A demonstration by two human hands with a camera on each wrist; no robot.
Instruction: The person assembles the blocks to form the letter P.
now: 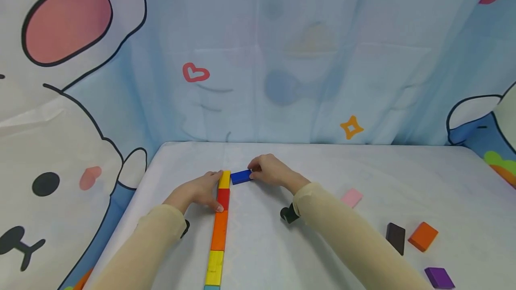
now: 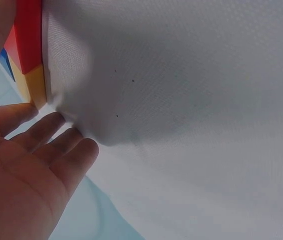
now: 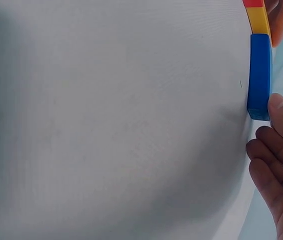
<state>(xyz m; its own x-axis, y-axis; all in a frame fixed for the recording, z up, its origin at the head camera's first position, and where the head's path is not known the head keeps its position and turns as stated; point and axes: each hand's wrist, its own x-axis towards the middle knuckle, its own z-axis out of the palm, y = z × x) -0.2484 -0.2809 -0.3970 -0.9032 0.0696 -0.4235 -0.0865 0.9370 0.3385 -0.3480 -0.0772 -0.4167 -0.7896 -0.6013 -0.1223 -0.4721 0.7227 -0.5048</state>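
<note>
A row of coloured blocks runs away from me: a yellow block (image 1: 225,179) at the far end, then a red block (image 1: 223,198), an orange block (image 1: 219,231) and yellow pieces (image 1: 214,267). My left hand (image 1: 197,192) lies along the left side of this row. Its fingertips touch the far yellow block and its thumb rests by the red-orange joint. A blue block (image 1: 241,176) sits slightly angled at the right of the far yellow block, close against it. My right hand (image 1: 271,171) pinches the blue block's right end by thumb and finger; the right wrist view shows the thumb there.
To the right on the white table (image 1: 322,254) lie a pink block (image 1: 352,197), a black block (image 1: 396,238), an orange block (image 1: 423,236) and a purple block (image 1: 439,278). A teal block (image 1: 212,287) shows at the row's near end. A printed curtain (image 1: 250,115) hangs behind the table.
</note>
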